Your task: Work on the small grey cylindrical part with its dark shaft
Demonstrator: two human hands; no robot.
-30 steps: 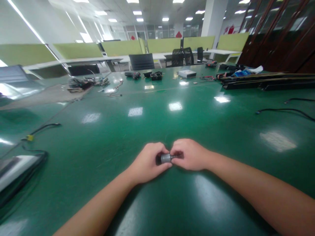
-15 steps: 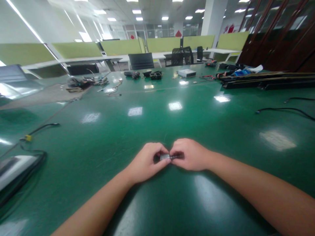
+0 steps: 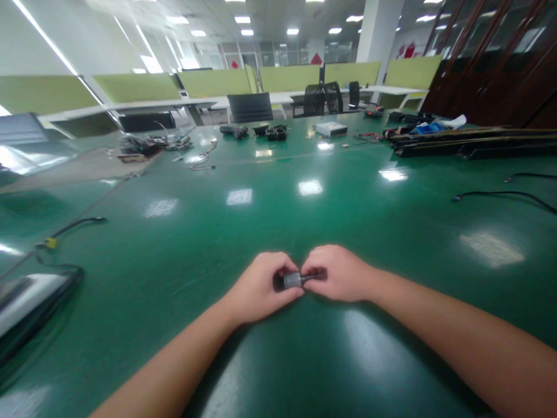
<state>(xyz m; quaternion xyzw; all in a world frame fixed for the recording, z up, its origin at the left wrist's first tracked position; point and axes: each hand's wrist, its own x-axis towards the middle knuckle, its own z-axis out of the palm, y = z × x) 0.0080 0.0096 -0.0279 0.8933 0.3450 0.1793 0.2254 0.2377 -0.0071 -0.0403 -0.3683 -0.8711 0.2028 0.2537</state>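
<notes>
A small grey metallic cylinder, with a dark left end and a thin dark stem on its right, lies between my hands just over the green tabletop. My left hand curls around the cylinder, fingers behind it and thumb along its near side. On the stem, my right hand is closed in a pinch between thumb and fingers. The fingertips of both hands almost meet. My fingers partly cover the stem, so the part's exact kind cannot be told.
The green table stretches far ahead. A white-and-black device with a cable sits at left. Black cables lie at right, near long dark bars. A silver box and several black parts stand at the far edge.
My left thumb has dropped slightly off the cylinder's face, and more of the grey cylinder shows. My right hand keeps its pinch with hardly any movement.
</notes>
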